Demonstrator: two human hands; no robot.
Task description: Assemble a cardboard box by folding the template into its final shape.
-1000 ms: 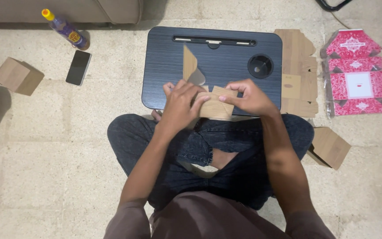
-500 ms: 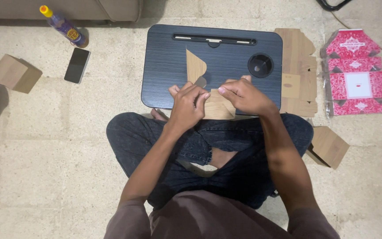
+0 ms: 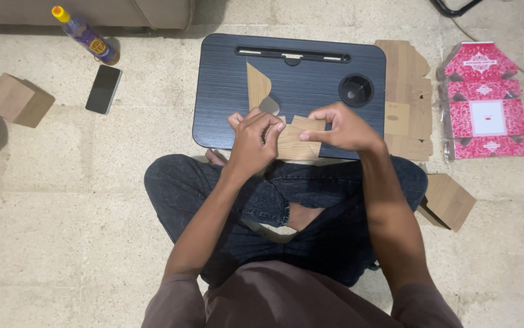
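Head camera looks straight down on you, cross-legged on the pale stone floor, with the black rectangular lap desk (image 3: pixel 225 91) in the upper middle of the frame. Your left hand (image 3: pixel 253 140) and right hand (image 3: pixel 344 129) meet at the desk's near edge on a flat, tan, wood-grain cardboard box blank (image 3: pixel 292 144).

The blank's long axis runs from its pointed flap (image 3: pixel 257 85), which reaches toward the top of the frame, back to the wider panel under your hands. That flap lies up and slightly right of your left hand, so your left hand is the nearer one to it; your right hand sits at the panel's right end, closer to the round cup recess (image 3: pixel 355 90).

Your left hand is curled over the panel's left part, fingers pressed down on it. Your right hand pinches the panel's upper right edge between thumb and fingertips. The panel lies between the two grips, touching both.

Around you: a stack of plain tan blanks (image 3: pixel 404 97) just right of the desk, red printed blanks in clear wrap (image 3: pixel 485 103) at the far right, a folded tan box (image 3: pixel 449 200) by your right knee, another tan box (image 3: pixel 14 100) at the left edge, a dark phone (image 3: pixel 103 89) and a purple bottle with a yellow cap (image 3: pixel 86 35) in the upper left.
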